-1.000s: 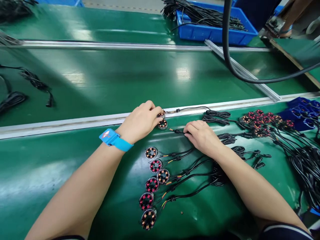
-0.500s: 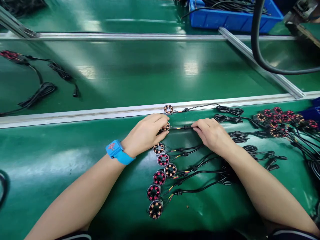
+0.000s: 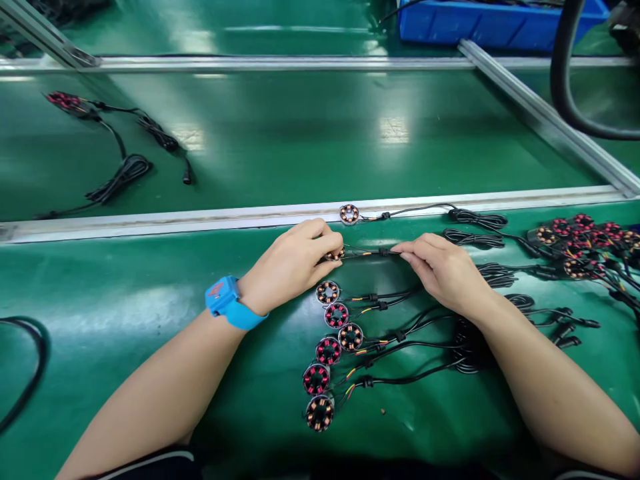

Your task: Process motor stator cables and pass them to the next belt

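My left hand (image 3: pixel 303 257), with a blue band at the wrist, grips a copper-wound ring coil (image 3: pixel 336 254) that its fingers partly cover. Thin wires run right from that coil to a small black sleeve (image 3: pixel 384 252). Just right of the sleeve, my right hand (image 3: pixel 443 270) pinches the black cable. Beyond my hands, another copper coil (image 3: pixel 349 214) lies on the white rail. Nearer to me, several coils with copper or red windings form an uneven column, among them a red one (image 3: pixel 316 379) and a copper one (image 3: pixel 319 413), their cables stretching right.
Bundled cables (image 3: pixel 480 219) and a pile of coils (image 3: pixel 583 233) lie at the right. Two metal rails cross the green bench, with a slanted bar (image 3: pixel 545 113) between them. A blue bin (image 3: pixel 480 27) stands at the back; a thick black hose (image 3: pixel 565 80) hangs at upper right.
The camera view has shifted, so the bench items appear farther right and slightly higher. Both hands keep their holds on the coil and cable.
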The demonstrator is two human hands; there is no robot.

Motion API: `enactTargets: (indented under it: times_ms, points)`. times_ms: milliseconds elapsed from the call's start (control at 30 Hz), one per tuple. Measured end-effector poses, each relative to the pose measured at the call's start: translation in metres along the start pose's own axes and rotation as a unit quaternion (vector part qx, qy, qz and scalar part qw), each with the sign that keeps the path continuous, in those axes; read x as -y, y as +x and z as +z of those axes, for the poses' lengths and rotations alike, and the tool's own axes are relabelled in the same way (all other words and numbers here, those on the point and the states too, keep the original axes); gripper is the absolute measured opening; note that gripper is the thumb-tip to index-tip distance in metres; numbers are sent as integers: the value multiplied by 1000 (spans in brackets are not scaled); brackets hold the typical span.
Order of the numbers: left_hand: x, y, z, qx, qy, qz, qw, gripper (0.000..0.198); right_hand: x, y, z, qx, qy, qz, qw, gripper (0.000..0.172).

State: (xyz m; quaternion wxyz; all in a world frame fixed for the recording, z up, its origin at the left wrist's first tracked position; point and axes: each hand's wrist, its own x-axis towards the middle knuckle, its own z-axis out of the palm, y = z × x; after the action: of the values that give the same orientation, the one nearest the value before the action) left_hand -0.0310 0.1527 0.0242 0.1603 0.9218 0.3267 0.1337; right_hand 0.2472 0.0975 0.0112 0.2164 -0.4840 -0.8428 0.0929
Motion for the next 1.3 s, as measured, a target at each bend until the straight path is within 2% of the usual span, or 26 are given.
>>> enactTargets:
  times_ms: [100, 233, 400, 600, 1033, 1300]
  points:
    - [9, -1, 1, 14, -55, -3, 998, 11, -1, 0, 0, 25, 21, 16, 999, 22]
    - [10, -1, 3, 54, -95, 2, 994, 20, -2, -1, 1, 42, 51, 22, 998, 23]
    - [8, 1, 2, 79, -107, -15, 991, 12, -2, -1, 3, 42, 49, 14, 998, 22]
    - [6, 1, 2, 110, -169, -53, 978, 21, -2, -1, 4, 50, 46, 10, 998, 22]
    - [7, 1, 1, 119, -170, -56, 977, 31, 2, 0, -1, 40, 66, 6, 997, 21]
    - [12, 9, -1, 169, -232, -58, 956, 10, 3, 2, 1, 47, 62, -10, 997, 20]
